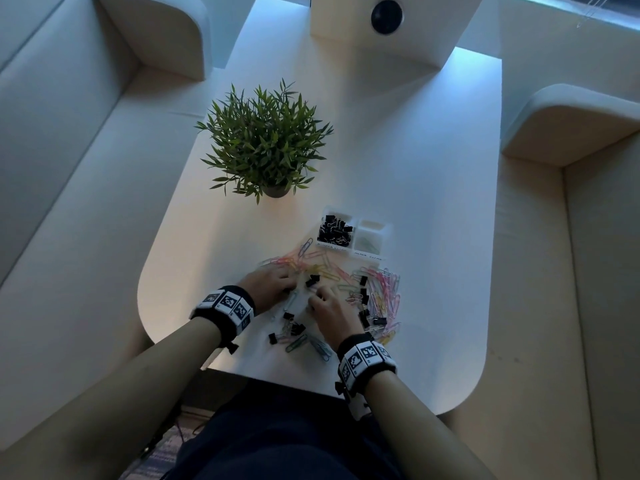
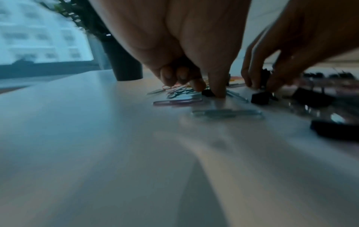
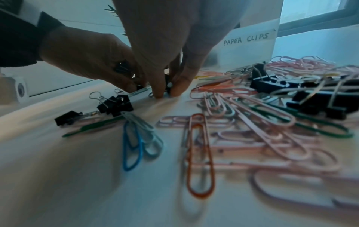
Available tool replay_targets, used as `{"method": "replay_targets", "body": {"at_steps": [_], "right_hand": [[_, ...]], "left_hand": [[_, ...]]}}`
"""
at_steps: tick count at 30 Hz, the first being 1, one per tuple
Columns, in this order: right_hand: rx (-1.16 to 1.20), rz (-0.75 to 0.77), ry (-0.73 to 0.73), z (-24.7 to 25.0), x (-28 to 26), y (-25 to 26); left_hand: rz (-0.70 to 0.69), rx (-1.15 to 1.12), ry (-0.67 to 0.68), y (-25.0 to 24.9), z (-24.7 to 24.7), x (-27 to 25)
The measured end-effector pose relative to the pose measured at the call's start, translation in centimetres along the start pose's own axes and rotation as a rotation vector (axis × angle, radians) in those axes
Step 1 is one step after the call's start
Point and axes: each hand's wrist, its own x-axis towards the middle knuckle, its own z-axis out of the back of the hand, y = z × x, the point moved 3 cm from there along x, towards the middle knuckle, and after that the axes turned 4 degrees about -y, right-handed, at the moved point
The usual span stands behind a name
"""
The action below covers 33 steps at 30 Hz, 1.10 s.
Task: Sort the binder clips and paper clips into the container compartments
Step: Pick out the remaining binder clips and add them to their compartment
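White table (image 1: 398, 161) between pale sofas, potted plant (image 1: 265, 140) at the far side. Container (image 1: 353, 233) sits just beyond the clip mess: its left compartment is full of black binder clips (image 1: 334, 229), the right side has 2 smaller sections w/ a few paper clips (image 1: 365, 243); label there reads PAPER CLIPS (image 3: 245, 40). Loose coloured paper clips (image 1: 382, 296) and black binder clips (image 1: 363, 297) lie scattered in front of me, thickest on the right. My left hand (image 1: 268, 285) is down on the table, fingers curled, w/ black clips bunched in the palm in the right wrist view. My right hand (image 1: 329, 306) is next to it, thumb & fingertips (image 3: 158, 90) pinching a small black binder clip (image 3: 167, 86) against the tabletop.
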Motion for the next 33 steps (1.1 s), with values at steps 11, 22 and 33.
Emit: {"method": "replay_targets", "body": {"at_steps": [11, 22, 33], "right_hand": [[0.016, -0.031, 0.068, 0.3, 0.9, -1.8], [0.351, -0.194, -0.166, 3.7, 0.2, -2.8], [0.355, -0.413, -0.318, 9.6, 8.9, -6.9]], "left_hand": [[0.014, -0.043, -0.250, -1.4, 1.7, -0.5], [0.508, -0.663, -0.342, -2.7, 6.2, 5.3], [0.524, -0.346, -0.012, -2.2, 7.4, 13.7]]}}
